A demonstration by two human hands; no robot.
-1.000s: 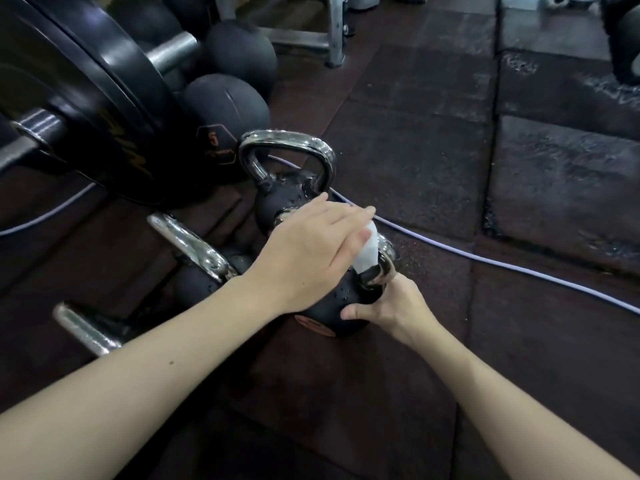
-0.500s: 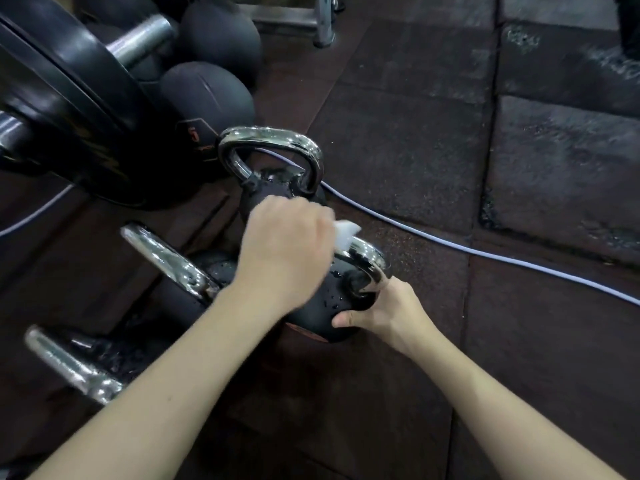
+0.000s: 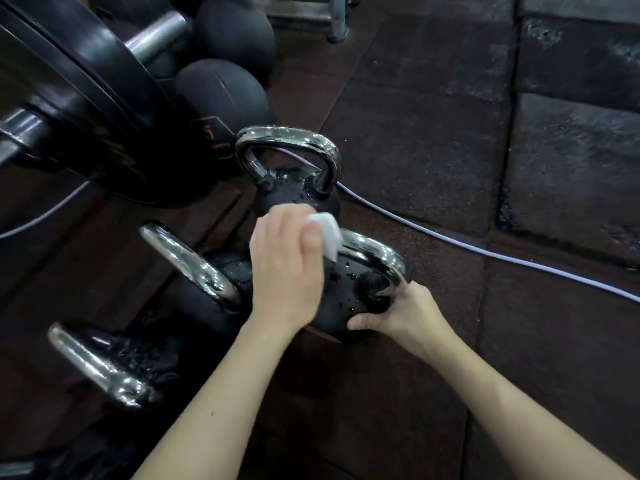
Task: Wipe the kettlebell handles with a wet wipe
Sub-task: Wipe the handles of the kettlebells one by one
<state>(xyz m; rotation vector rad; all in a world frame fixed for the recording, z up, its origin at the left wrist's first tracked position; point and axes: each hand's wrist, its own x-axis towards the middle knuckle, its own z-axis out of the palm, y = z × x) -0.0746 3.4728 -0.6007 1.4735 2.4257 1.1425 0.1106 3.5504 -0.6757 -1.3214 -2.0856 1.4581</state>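
- Kettlebell [image 3: 346, 299], black, beaded with water drops: stands on the floor at centre, between the two hands.
- Its handle [image 3: 377, 252], chrome, arched: the left end is under the wipe.
- Wet wipe [image 3: 327, 233], white, folded: pinched in the left hand and pressed against the left end of that handle.
- Left hand [image 3: 287, 265]: fingers curled round the wipe, knuckles up.
- Right hand [image 3: 403, 313]: fingers wrapped on the right side of the kettlebell body, just below the handle's base.
- Second kettlebell [image 3: 294, 181], upright, just behind the first.
- Two more chrome handles [image 3: 194, 265], [image 3: 97, 365] to the left; their bodies are mostly in shadow.
- Weight plate [image 3: 79, 109] on a bar, upper left; medicine balls [image 3: 225, 95] beside it.
- Pale cable [image 3: 485, 252] crossing the rubber floor [image 3: 433, 133].
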